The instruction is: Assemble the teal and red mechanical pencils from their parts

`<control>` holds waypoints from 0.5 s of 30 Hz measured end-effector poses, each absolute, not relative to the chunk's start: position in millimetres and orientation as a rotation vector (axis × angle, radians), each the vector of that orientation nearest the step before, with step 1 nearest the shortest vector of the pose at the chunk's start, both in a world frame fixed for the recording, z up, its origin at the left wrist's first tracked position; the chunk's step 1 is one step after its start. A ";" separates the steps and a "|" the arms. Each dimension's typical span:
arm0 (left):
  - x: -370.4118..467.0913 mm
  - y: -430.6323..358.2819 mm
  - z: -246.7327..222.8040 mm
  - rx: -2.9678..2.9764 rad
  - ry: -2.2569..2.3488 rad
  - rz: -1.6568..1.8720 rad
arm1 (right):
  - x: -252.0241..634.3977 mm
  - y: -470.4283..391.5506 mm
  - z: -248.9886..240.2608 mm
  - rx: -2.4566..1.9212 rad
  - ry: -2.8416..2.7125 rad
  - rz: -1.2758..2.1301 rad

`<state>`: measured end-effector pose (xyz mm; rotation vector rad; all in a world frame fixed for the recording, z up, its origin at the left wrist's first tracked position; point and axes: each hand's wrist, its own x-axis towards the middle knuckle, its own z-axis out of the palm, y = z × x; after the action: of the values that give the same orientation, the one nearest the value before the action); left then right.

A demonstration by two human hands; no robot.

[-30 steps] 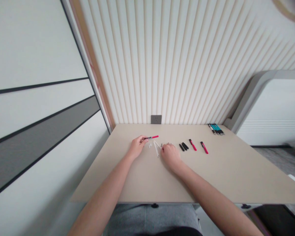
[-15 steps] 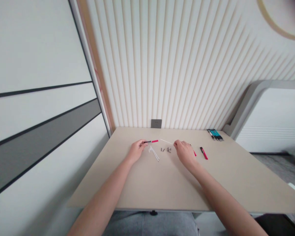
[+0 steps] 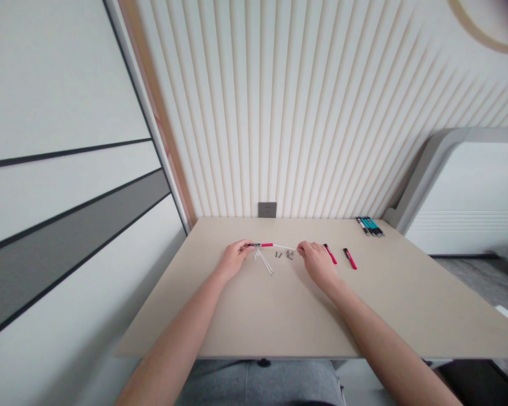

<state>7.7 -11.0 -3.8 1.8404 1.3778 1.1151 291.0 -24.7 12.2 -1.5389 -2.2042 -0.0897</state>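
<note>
My left hand (image 3: 232, 257) is closed around the black end of a red-and-black pen (image 3: 267, 245), whose red end points right. Pinched in the fingers of my right hand (image 3: 317, 260) is a thin white stick (image 3: 283, 246), like a pen refill. Its left tip meets the red end of the pen; whether it is inside cannot be made out. Below the pen lie more white sticks (image 3: 266, 264) and small whitish bits (image 3: 256, 255). Several small grey pieces (image 3: 289, 255) lie on the tabletop between my hands.
Two red-and-black pens, one near my right hand (image 3: 330, 254) and one farther right (image 3: 350, 259), lie on the beige table (image 3: 279, 316). A row of teal, black and white pens (image 3: 371, 226) rests at the back right. A socket (image 3: 267, 210) sits on the ribbed wall behind.
The white stick in my right hand has moved left, so the gap between its tip and the red pen end has closed. The view has shifted slightly.
</note>
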 end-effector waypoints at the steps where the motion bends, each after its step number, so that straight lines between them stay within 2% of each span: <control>1: 7.6 -10.9 -4.0 1.843 1.382 1.114 | 291.0 -25.2 12.3 -1.531 -2.203 -0.093; 6: 10.6 -13.0 -2.9 1.872 1.333 1.093 | 285.8 -28.5 12.5 -1.400 -2.213 -0.073; 15: 21.7 -17.9 -5.2 1.828 1.131 1.067 | 280.3 -29.0 7.0 -0.932 -2.095 0.339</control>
<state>21.7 -17.9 -5.2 1.8281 1.1309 1.0671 280.3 -29.0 7.0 -0.9324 -2.0946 0.3392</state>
